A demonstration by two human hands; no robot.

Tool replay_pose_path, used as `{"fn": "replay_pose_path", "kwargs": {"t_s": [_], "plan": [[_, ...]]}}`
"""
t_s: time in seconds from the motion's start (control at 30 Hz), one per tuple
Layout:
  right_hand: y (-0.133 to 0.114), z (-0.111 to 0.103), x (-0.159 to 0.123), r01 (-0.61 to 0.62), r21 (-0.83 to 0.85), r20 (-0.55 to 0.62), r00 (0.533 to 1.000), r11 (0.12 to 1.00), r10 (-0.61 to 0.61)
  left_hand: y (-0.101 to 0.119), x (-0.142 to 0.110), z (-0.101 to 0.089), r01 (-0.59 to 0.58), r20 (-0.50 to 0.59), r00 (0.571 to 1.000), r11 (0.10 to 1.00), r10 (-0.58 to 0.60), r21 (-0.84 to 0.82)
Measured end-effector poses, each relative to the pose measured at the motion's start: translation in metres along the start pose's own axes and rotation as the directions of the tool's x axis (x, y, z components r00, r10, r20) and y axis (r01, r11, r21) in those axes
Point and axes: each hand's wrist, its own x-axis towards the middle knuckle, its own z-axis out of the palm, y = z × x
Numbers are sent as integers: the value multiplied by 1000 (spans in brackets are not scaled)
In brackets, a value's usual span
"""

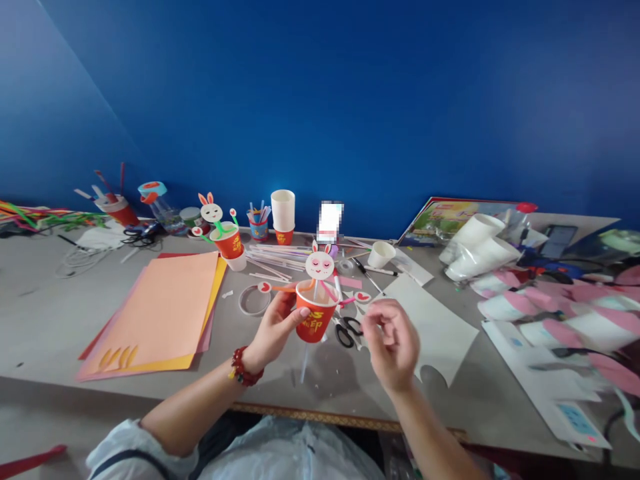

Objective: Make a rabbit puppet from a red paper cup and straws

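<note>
My left hand is wrapped round a red paper cup with yellow lettering, held upright above the table. A paper rabbit face rises from the cup's mouth. An orange straw arm with a heart-marked paper paw sticks out on the left, and a pink straw arm with a similar paw on the right. Below the cup's base a clear straw hangs down. My right hand is raised to the right of the cup, fingers curled, with nothing visible in it. Black-handled scissors lie between the hands.
Coloured paper sheets lie at the left, near a roll of tape. A second rabbit cup stands behind. White paper lies at the right, beyond it a power strip and several pink-and-white cups.
</note>
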Motion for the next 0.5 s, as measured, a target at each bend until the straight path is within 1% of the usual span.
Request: {"fn": "replay_pose_path", "kwargs": {"t_s": [0.03, 0.07, 0.13, 0.17, 0.27, 0.33, 0.37, 0.43, 0.5], "plan": [[6, 5, -8, -102, 40, 52, 994, 994, 100, -1, 0, 0, -6, 6, 1000, 1000, 6, 7], [11, 9, -13, -170, 81, 113, 981, 982, 160, -1, 0, 0, -14, 11, 1000, 1000, 13, 17], [15, 15, -17, -249, 121, 198, 955, 961, 222, -1, 0, 2, -26, 23, 999, 999, 25, 41], [16, 17, -16, -265, 128, 214, 948, 956, 234, 0, 0, 3, -30, 31, 999, 998, 29, 53], [19, 20, -13, -255, 126, 211, 951, 959, 226, 4, -1, 5, -33, 72, 997, 996, 27, 79], [23, 20, -11, -214, 136, 246, 953, 967, 177, 8, -3, 4, -21, 96, 995, 994, 10, 108], [24, 21, -10, -192, 147, 268, 952, 970, 147, 9, -4, 3, -17, 89, 996, 992, 6, 126], [27, 20, -9, -149, 177, 279, 956, 973, 95, 10, -5, 1, -14, 39, 999, 988, 8, 152], [29, 20, -8, -106, 191, 251, 966, 976, 56, 10, -6, -1, -21, -46, 999, 988, 28, 153]]}}
